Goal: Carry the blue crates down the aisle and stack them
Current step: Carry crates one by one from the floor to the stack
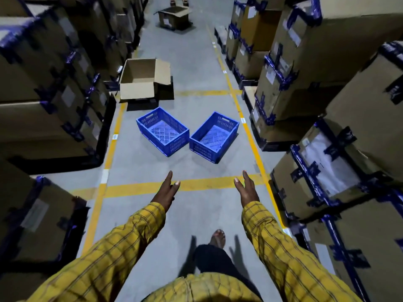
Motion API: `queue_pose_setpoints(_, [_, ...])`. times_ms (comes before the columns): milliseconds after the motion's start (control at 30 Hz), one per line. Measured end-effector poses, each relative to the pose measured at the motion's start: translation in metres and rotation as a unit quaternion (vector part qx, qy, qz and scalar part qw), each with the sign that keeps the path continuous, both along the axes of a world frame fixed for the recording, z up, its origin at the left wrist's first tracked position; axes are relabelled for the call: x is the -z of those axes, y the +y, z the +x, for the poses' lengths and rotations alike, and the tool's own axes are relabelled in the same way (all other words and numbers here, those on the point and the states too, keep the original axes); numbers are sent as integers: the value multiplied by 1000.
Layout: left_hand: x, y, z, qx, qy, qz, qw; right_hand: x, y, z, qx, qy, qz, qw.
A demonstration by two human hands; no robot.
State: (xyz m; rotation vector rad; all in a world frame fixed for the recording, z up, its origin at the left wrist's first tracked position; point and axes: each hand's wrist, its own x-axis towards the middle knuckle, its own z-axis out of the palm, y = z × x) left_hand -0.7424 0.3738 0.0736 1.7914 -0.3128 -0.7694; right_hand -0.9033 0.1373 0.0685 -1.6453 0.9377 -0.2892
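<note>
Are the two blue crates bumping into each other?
Cannot tell. In the head view, the left crate and right crate meet corner to corner, but no clear gap or contact shows.

Head view, forward-down along aisle floor (pixel 196 73).

Two blue crates (pixel 187 135) ahead, both hands (pixel 166 192) empty, outstretched.
</note>
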Motion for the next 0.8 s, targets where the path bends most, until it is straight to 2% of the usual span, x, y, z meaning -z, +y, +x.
queue_pose_setpoints(433, [-8, -249, 181, 22, -3, 18, 1000, -18, -231, 208, -33, 31, -17, 999])
queue_pose_setpoints(800, [66, -391, 368, 44, -37, 67, 996, -1, -382, 399, -49, 64, -55, 995])
